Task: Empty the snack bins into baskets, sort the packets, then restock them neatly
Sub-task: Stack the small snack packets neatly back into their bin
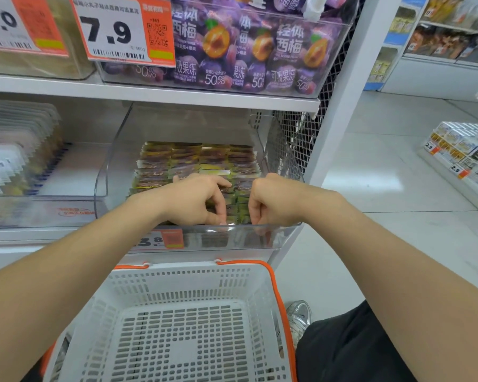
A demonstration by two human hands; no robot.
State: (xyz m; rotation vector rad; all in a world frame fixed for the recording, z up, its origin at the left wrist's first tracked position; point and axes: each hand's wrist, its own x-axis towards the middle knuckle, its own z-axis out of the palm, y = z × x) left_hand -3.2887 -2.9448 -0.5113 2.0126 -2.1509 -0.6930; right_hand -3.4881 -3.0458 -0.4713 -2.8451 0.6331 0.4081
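A clear plastic bin [113, 150] on the lower shelf holds neat rows of small green and brown snack packets [196, 158]. Both my hands reach down into its front part. My left hand [193, 199] has its fingers curled among the packets near the front wall. My right hand [271, 202] is beside it, with fingers curled down round packets at the front right. Which packets each hand holds is hidden by the fingers. A white basket with an orange rim [193, 274] stands below the bin and has nothing in it.
Above, a clear bin of purple prune jelly pouches [260, 51] carries a 7.9 price tag [113, 31]. Flat pale packs [20, 150] fill the bin to the left. A mesh side panel [293, 139] closes the shelf. The tiled aisle floor [384, 172] lies to the right, with low shelves [464, 155].
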